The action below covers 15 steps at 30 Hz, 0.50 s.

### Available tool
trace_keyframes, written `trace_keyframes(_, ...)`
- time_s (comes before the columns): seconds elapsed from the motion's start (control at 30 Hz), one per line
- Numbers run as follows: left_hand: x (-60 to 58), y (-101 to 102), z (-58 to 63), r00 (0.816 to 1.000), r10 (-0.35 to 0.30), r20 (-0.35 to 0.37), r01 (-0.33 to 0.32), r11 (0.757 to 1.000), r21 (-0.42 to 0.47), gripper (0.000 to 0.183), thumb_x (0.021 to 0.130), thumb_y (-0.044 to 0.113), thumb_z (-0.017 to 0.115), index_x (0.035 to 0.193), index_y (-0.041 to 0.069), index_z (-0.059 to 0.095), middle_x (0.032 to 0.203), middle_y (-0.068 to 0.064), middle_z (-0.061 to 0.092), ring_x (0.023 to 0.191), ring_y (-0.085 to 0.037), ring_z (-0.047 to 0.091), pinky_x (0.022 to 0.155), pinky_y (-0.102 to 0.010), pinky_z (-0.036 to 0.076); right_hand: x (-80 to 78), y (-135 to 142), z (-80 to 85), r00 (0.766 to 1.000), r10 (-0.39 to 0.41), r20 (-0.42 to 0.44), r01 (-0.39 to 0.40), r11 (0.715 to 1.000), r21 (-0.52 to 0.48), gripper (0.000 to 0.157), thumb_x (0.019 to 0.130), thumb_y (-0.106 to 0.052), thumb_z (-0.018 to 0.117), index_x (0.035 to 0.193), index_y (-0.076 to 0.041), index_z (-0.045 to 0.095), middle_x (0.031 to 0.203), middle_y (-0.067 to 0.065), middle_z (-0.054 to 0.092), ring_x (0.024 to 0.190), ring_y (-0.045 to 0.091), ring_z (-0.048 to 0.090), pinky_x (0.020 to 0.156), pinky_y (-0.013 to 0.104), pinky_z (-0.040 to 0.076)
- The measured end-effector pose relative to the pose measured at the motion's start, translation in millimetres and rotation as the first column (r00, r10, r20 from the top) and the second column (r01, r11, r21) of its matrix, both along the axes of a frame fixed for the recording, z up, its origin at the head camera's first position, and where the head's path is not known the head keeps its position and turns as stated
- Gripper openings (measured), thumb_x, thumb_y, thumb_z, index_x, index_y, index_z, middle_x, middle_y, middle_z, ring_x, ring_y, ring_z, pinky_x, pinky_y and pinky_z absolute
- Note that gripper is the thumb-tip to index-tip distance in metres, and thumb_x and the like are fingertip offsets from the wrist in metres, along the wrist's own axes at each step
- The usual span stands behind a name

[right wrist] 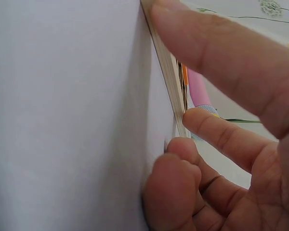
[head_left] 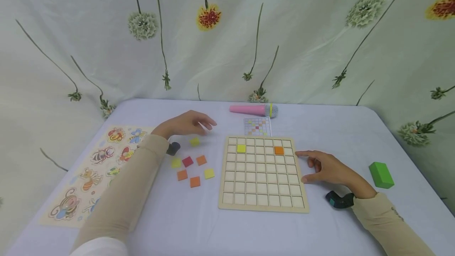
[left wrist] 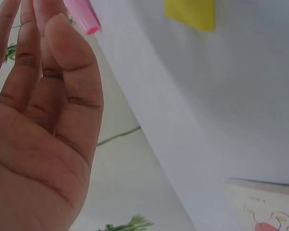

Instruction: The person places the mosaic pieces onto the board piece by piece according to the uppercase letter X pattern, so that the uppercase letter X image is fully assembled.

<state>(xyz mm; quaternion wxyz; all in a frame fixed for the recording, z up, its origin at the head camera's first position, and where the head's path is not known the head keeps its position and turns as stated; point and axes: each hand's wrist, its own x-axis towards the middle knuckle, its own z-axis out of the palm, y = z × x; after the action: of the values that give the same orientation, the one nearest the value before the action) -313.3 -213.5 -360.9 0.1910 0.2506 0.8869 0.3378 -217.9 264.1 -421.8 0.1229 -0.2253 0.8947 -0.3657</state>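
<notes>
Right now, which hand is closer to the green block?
Right. The right hand, touching the board, is on the same side of it as the green block. The left hand is beyond the board's other side, near the loose tiles.

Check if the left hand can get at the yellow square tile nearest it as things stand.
Probably yes: the left hand is empty, fingers loosely bent, close to that yellow square tile, and nothing visible lies between them.
</notes>
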Motion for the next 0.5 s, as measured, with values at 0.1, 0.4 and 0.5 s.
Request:
trace_keyframes(0.1, -1.5, -10, -0.1, 1.000, 0.010, 0.015, -0.010, 1.000, -0.017, 0.046, 0.098, 0.001, 0.066, 0.144, -0.001, 0.065, 0.135, -0.020, 0.071, 0.121, -0.035, 0.066, 0.104, -0.046, 0.052, -0.4, 0, -0.1, 1.000, 0.002, 0.000, -0.002, 1.000, 0.002, 0.078, 0.081, -0.015, 0.096, 0.146, 0.007, 0.059, 0.094, 0.002, 0.051, 0.074, 0.014, 0.045, 0.065, 0.027, 0.039)
trace_keyframes(0.4, -6.8, -29, -3.4, 0.992, 0.104, 0.075, -0.091, 0.983, -0.162, 0.050, 0.087, -0.010, 0.063, 0.135, 0.001, 0.072, 0.135, -0.019, 0.068, 0.124, -0.035, 0.059, 0.101, -0.045, 0.049, -0.7, 0, -0.3, 1.000, 0.007, 0.001, -0.007, 1.000, 0.000, 0.078, 0.081, -0.016, 0.096, 0.146, 0.007, 0.059, 0.095, 0.002, 0.051, 0.074, 0.013, 0.045, 0.065, 0.027, 0.039)
trace_keyframes(0.5, -6.7, -30, -4.3, 0.986, 0.140, 0.086, -0.119, 0.971, -0.208, 0.049, 0.086, -0.011, 0.065, 0.132, 0.003, 0.074, 0.134, -0.017, 0.068, 0.125, -0.035, 0.056, 0.107, -0.050, 0.046, -0.7, 0, -0.8, 1.000, 0.007, 0.000, -0.007, 1.000, -0.002, 0.078, 0.081, -0.015, 0.096, 0.146, 0.008, 0.059, 0.095, 0.002, 0.051, 0.074, 0.013, 0.045, 0.065, 0.027, 0.039)
